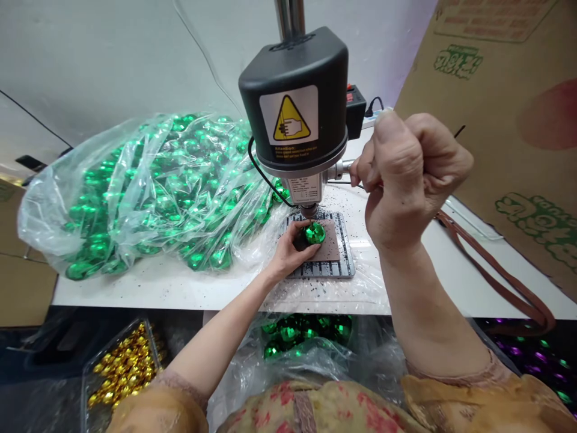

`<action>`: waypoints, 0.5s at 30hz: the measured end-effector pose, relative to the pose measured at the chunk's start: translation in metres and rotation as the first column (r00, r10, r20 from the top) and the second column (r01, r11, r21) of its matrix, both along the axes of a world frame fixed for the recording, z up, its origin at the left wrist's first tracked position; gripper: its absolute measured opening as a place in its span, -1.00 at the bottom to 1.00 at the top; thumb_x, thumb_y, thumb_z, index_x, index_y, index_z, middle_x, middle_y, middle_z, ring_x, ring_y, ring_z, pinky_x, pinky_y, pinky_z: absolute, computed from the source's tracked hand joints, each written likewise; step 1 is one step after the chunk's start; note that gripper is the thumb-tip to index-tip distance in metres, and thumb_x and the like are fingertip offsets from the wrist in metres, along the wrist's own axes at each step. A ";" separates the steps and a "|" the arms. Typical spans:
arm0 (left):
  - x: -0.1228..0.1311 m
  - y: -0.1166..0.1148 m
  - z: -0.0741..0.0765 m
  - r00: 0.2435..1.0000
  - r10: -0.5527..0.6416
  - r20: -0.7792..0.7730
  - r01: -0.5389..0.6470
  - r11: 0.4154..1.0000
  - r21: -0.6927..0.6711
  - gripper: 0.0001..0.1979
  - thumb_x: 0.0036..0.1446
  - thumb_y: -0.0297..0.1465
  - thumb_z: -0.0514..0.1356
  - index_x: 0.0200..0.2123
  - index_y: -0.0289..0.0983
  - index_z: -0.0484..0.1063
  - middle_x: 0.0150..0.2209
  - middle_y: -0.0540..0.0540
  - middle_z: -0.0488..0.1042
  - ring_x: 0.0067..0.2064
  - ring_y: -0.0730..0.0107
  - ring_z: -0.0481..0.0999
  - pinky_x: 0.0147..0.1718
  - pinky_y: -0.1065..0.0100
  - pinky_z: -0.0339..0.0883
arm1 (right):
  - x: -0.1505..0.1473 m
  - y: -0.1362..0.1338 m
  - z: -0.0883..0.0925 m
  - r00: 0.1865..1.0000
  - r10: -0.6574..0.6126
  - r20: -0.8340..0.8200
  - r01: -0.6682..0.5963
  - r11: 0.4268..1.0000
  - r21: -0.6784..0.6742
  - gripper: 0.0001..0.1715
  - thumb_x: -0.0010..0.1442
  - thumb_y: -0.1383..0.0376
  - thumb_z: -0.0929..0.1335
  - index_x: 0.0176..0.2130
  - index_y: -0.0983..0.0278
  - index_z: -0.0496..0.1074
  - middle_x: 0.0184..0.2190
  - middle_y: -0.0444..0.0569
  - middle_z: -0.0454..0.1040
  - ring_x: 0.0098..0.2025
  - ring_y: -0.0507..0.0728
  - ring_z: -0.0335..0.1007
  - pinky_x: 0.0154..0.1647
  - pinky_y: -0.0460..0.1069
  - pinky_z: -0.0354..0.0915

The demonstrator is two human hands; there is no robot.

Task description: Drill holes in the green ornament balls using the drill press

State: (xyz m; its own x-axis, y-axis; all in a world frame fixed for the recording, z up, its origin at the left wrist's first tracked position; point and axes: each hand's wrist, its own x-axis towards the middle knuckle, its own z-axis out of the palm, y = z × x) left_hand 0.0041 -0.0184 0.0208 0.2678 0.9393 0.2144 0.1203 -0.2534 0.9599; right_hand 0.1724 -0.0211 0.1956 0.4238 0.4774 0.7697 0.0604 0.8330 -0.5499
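Pinched between the thumb and fingers of my left hand (293, 248) is a shiny green mirrored ball (314, 233). It sits on a brownish square pad (332, 243) over the slotted metal base (347, 264) of a small press machine, right below the tool tip (309, 210). The black press head (293, 96), with a yellow warning label, stands above. My right hand (406, 174) is raised at the machine's right side, its fingers curled round the press lever (346, 168); most of the lever is hidden by the hand.
A large clear plastic bag (148, 192) of green balls lies left on the white table (135, 294). More green balls (306, 331) lie below the front edge. A clear bin (155, 346) holds gold balls (121, 367). Cardboard (505, 132) and a brown strap (496, 270) are right.
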 end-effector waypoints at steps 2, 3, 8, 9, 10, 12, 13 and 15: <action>0.001 -0.001 0.000 1.000 0.012 0.018 -0.012 1.000 -0.008 -0.44 0.09 -0.19 0.48 0.09 -0.20 0.40 0.10 -0.20 0.56 0.16 0.08 0.55 0.20 0.06 0.37 | 0.001 -0.001 0.000 1.000 0.005 0.007 -0.005 1.000 -0.017 -0.30 0.25 -0.09 0.40 -0.58 0.19 0.00 -0.67 -0.22 0.01 -0.62 -0.02 0.02 -0.54 0.02 0.07; 0.002 -0.001 0.000 0.999 0.020 0.030 -0.019 1.000 -0.011 -0.44 0.08 -0.18 0.48 0.08 -0.20 0.40 0.09 -0.19 0.56 0.15 0.08 0.55 0.19 0.07 0.38 | 0.001 -0.001 0.000 1.000 0.007 0.009 -0.007 1.000 -0.021 -0.30 0.25 -0.09 0.40 -0.58 0.19 0.00 -0.67 -0.22 0.01 -0.62 -0.01 0.02 -0.54 0.03 0.07; 0.005 -0.001 0.000 0.997 0.019 0.071 -0.017 1.000 -0.023 -0.43 0.07 -0.16 0.49 0.05 -0.20 0.38 0.06 -0.19 0.57 0.16 0.07 0.55 0.18 0.08 0.39 | 0.002 -0.005 -0.008 1.000 0.011 0.013 -0.011 1.000 0.000 -0.33 0.25 -0.02 0.41 -0.60 0.19 0.01 -0.69 -0.20 -0.02 -0.63 0.02 -0.03 -0.56 0.06 0.04; 0.005 -0.002 -0.001 0.997 0.013 0.076 -0.011 1.000 -0.022 -0.44 0.08 -0.16 0.49 0.05 -0.20 0.38 0.07 -0.19 0.56 0.16 0.08 0.54 0.19 0.08 0.38 | 0.002 -0.006 -0.009 1.000 0.009 0.015 -0.009 1.000 0.009 -0.33 0.26 0.00 0.41 -0.61 0.19 0.01 -0.69 -0.20 -0.02 -0.63 0.02 -0.04 -0.57 0.06 0.04; 0.005 -0.002 -0.001 0.997 0.005 0.079 -0.004 1.000 -0.019 -0.44 0.09 -0.17 0.49 0.06 -0.20 0.37 0.08 -0.20 0.56 0.16 0.08 0.54 0.20 0.08 0.38 | 0.002 -0.006 -0.011 1.000 0.010 0.018 -0.010 1.000 0.026 -0.33 0.26 0.04 0.41 -0.62 0.20 0.01 -0.70 -0.20 -0.03 -0.63 0.01 -0.05 -0.57 0.06 0.04; 0.005 -0.002 -0.003 0.997 -0.002 0.081 0.003 1.000 -0.011 -0.43 0.09 -0.16 0.48 0.07 -0.20 0.37 0.09 -0.20 0.55 0.16 0.08 0.54 0.21 0.07 0.37 | 0.001 -0.004 -0.014 1.000 0.024 0.020 -0.026 0.995 0.092 -0.34 0.28 0.12 0.40 -0.62 0.22 -0.01 -0.70 -0.20 -0.03 -0.64 -0.01 -0.06 -0.57 0.05 0.05; 0.005 -0.001 -0.004 0.997 -0.003 0.081 0.004 1.000 -0.006 -0.43 0.09 -0.15 0.48 0.07 -0.20 0.37 0.09 -0.19 0.55 0.16 0.08 0.54 0.21 0.07 0.37 | 0.001 -0.003 -0.015 0.999 0.033 0.024 -0.036 0.990 0.134 -0.34 0.30 0.17 0.40 -0.62 0.23 -0.03 -0.70 -0.21 -0.03 -0.64 -0.03 -0.06 -0.58 0.03 0.05; 0.004 0.000 -0.006 0.997 -0.004 0.079 0.004 1.000 0.005 -0.41 0.09 -0.14 0.48 0.07 -0.20 0.37 0.10 -0.19 0.54 0.16 0.09 0.54 0.20 0.07 0.37 | 0.001 0.001 -0.018 0.998 0.045 0.032 -0.051 0.976 0.212 -0.34 0.31 0.25 0.38 -0.63 0.26 -0.05 -0.71 -0.22 -0.03 -0.65 -0.07 -0.05 -0.58 0.00 0.04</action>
State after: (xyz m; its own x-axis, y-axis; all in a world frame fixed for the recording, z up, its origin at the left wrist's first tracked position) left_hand 0.0083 -0.0188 0.0148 0.2536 0.9372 0.2396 0.0433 -0.2585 0.9651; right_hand 0.1737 -0.0203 0.1779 0.3818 0.3205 0.8669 0.0298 0.9332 -0.3581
